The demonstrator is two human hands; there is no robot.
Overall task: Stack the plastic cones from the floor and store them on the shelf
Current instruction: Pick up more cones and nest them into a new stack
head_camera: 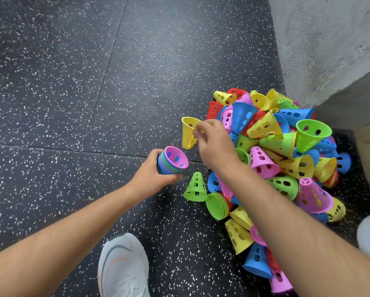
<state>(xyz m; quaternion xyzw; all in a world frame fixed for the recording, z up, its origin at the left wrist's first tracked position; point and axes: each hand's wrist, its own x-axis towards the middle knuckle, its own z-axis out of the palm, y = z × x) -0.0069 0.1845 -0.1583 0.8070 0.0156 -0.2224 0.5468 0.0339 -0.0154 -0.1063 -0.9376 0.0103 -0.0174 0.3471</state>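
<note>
shoe (124, 269) beside cone pile (265, 127), wide floor (72, 82) leftward

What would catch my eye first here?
A bright heap of perforated plastic cones, yellow, blue, green, pink and red, fills the right side of the speckled black floor. Beside it, the left hand grips a nested cone stack with a pink cone on top, and the right hand pinches a single yellow plastic cone.

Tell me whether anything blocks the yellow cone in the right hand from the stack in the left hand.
Nothing visible does. The right hand pinches the yellow cone close by the stack gripped by the left hand; only bare floor shows between them, and the stack's pink mouth is open.
</note>
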